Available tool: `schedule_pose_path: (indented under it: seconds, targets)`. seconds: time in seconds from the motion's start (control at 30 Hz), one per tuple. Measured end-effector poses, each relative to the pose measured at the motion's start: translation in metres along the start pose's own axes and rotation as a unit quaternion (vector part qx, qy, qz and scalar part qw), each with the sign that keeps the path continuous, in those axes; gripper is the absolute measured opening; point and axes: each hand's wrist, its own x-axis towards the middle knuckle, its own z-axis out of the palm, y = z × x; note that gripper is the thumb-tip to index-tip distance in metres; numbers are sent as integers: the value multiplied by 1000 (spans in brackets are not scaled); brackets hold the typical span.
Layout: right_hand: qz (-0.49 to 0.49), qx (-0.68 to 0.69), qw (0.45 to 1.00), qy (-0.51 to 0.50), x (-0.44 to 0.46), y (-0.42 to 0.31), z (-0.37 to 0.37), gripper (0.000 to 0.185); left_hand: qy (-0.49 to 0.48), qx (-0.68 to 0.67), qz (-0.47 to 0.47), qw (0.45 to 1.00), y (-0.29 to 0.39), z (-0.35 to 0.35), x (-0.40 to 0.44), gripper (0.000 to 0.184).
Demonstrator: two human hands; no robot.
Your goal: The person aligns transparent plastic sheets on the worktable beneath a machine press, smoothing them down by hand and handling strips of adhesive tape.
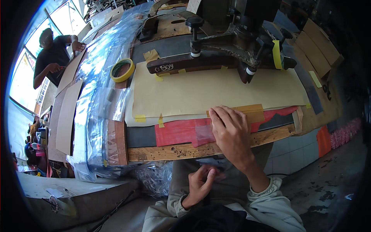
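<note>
My right hand point(232, 137) lies over the front edge of a cream paper sheet point(216, 89), fingers stretched out and laid across a tan strip point(253, 114). The thumb is mostly hidden. Beneath the sheet, a red sheet point(176, 132) sticks out toward me, with a clear patch on it left of my hand. Yellow tape pieces point(161, 120) sit along the sheet's edge. Below the table edge, my left hand point(199, 183) is over my lap with curled fingers; whatever they hold, if anything, I cannot make out.
A dark machine head point(228, 42) with a long bar stands across the sheet's back. A yellow tape roll point(122, 70) sits left, beside clear plastic film point(96, 81). The wooden table edge point(205, 145) is before me. Another person point(54, 58) works at far left.
</note>
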Motion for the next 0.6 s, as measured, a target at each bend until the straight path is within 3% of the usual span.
schedule_pose_path:
  seconds: [0.13,0.17,0.23,0.33,0.43,0.53,0.6]
  targets:
    - [-11,12,1000,22,0,0,0,25,8,117,68,991,-1,-6,4,10]
    - [-10,17,999,34,-1,0,1,24,3,244,92,965,10,-12,6,9]
    - [-6,28,998,57,-5,0,6,22,-7,483,135,865,45,-30,8,11]
    - [6,41,997,58,-7,-2,7,21,108,455,230,853,69,-46,12,19]
    - [14,50,998,44,-8,-1,8,21,125,506,297,800,89,-37,41,22]
    - [14,42,998,44,-7,-1,4,20,120,610,297,724,88,-27,89,29]
    - [16,48,998,45,-6,0,3,20,106,634,262,720,87,-23,98,35]
